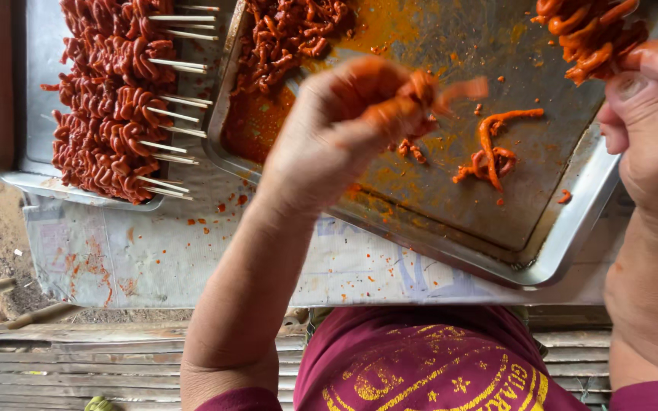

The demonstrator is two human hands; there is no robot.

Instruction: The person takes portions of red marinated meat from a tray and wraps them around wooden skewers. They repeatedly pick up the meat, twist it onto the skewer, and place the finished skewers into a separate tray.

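Left tray (5, 91): finished skewers (116, 99) stacked. Big tray (573, 228) on papered surface (192, 259), loose meat strip (489, 148) mid-tray. Left hand (336, 129) fingers pinched on a meat piece (439, 91). Right hand (649, 122) fingers clamped on a loaded skewer (592, 30).

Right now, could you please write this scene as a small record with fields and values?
Left hand: raised over the large metal tray, pinching a strip of red marinated meat
Right hand: holds a partly loaded skewer of meat, thumb on it
Tray contents: loose meat strips, a meat pile at the far side, orange marinade smears
Second tray: to the left, rows of finished skewers with wooden sticks pointing right
Surface: stained paper sheet beneath both trays
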